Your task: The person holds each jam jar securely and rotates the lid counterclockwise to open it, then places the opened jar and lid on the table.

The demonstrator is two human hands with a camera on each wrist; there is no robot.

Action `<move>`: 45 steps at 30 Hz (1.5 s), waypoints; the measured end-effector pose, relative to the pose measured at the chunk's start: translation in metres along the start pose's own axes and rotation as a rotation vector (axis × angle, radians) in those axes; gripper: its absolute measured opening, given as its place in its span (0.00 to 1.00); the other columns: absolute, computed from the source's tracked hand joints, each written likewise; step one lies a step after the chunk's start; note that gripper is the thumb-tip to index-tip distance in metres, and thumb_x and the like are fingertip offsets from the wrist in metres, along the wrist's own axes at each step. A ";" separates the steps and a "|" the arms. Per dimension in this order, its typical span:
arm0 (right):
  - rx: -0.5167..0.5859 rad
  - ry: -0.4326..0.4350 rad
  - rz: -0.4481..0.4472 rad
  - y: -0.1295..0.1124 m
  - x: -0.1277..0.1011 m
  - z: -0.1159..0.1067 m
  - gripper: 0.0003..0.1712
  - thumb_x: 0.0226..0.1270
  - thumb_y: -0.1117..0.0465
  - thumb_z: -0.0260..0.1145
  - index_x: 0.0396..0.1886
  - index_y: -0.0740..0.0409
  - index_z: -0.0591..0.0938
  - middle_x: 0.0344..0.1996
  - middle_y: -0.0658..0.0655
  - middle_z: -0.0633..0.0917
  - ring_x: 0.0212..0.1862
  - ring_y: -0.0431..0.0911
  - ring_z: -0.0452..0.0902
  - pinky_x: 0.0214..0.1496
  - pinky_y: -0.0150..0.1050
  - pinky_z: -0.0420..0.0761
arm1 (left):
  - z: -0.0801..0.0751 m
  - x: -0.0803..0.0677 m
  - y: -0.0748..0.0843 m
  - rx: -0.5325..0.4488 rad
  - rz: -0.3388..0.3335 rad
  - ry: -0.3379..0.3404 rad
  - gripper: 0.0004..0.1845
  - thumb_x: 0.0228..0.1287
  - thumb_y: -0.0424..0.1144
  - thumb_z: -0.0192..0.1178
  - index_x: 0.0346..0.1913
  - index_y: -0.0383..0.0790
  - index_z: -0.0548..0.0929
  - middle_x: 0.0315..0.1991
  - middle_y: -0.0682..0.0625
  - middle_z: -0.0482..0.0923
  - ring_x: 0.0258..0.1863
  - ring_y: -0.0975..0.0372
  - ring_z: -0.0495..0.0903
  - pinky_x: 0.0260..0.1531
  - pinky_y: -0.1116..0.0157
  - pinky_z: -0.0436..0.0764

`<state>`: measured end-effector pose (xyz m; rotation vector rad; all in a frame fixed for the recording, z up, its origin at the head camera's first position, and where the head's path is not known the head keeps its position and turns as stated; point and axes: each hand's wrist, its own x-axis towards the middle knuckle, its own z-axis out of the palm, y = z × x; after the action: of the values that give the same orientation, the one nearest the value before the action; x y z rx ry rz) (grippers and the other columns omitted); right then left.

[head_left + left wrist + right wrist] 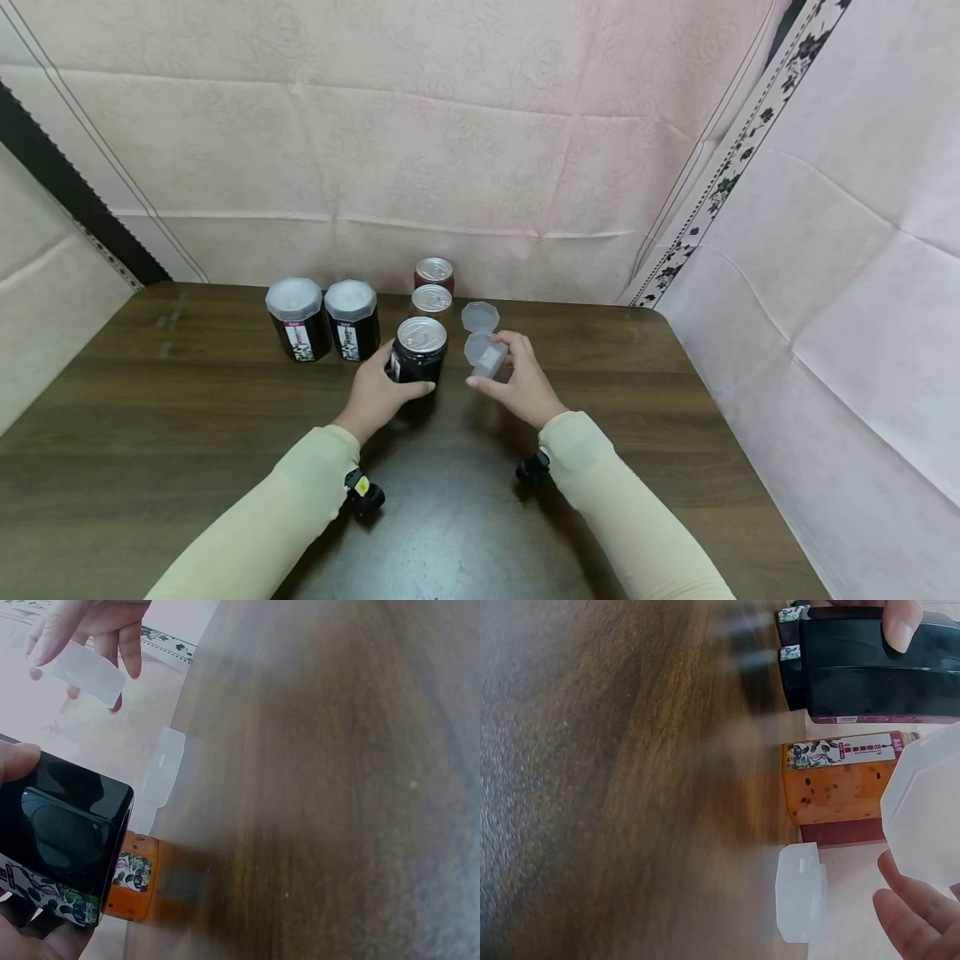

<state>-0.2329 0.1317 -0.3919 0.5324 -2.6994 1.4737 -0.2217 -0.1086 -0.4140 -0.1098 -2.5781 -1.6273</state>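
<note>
In the head view my left hand (375,390) grips a dark, glossy jar (420,360) with a silver ring-pull top, fingers round its left side and thumb across the front. The jar is close over the tabletop. To its right, my right hand (521,379) pinches a translucent plastic lid (490,360) between thumb and fingers, holding it tilted. Its eight-sided outline shows in the right wrist view, where the lid (926,806) covers part of the scene. Behind it another translucent lid (480,316) lies on the table.
Two dark jars capped with translucent lids, one (297,321) beside the other (352,321), stand at the back left. Behind the gripped jar are an orange jar (840,787) and a dark red jar (435,273) with silver tops. A pale cloth wall (450,167) borders the brown table (187,467).
</note>
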 end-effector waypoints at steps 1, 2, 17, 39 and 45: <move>0.004 0.003 0.001 0.001 0.000 0.000 0.41 0.56 0.53 0.75 0.64 0.53 0.64 0.58 0.56 0.65 0.53 0.56 0.74 0.50 0.51 0.80 | 0.001 0.000 0.000 -0.001 0.000 0.002 0.44 0.47 0.44 0.74 0.68 0.37 0.67 0.63 0.40 0.72 0.62 0.50 0.70 0.63 0.49 0.67; 0.005 0.006 0.002 0.001 0.000 0.000 0.40 0.56 0.53 0.75 0.64 0.52 0.64 0.58 0.57 0.65 0.53 0.56 0.74 0.50 0.51 0.80 | 0.001 0.001 -0.001 -0.003 -0.001 0.005 0.44 0.47 0.44 0.74 0.68 0.37 0.67 0.63 0.40 0.72 0.62 0.50 0.70 0.63 0.49 0.67; 0.108 0.015 0.030 0.009 0.001 0.002 0.38 0.54 0.60 0.75 0.58 0.56 0.62 0.57 0.59 0.65 0.50 0.58 0.76 0.54 0.51 0.79 | 0.008 0.003 -0.001 -0.056 -0.035 0.044 0.42 0.48 0.43 0.75 0.67 0.37 0.67 0.61 0.40 0.72 0.60 0.49 0.71 0.63 0.49 0.67; 0.159 0.034 0.142 0.014 -0.003 0.004 0.40 0.55 0.55 0.75 0.59 0.51 0.60 0.57 0.58 0.70 0.51 0.54 0.77 0.55 0.49 0.76 | 0.015 0.004 0.001 -0.079 -0.059 0.058 0.43 0.49 0.43 0.74 0.68 0.38 0.65 0.63 0.41 0.71 0.62 0.50 0.69 0.65 0.50 0.66; 0.200 0.046 0.152 0.018 -0.003 0.007 0.39 0.54 0.57 0.76 0.57 0.51 0.60 0.57 0.59 0.71 0.49 0.51 0.77 0.54 0.46 0.77 | 0.017 0.004 0.000 -0.082 -0.071 0.049 0.45 0.50 0.44 0.74 0.70 0.37 0.63 0.65 0.40 0.69 0.64 0.49 0.68 0.65 0.49 0.65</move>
<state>-0.2343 0.1362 -0.4108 0.2987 -2.6253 1.7835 -0.2265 -0.0930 -0.4205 0.0162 -2.5072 -1.7373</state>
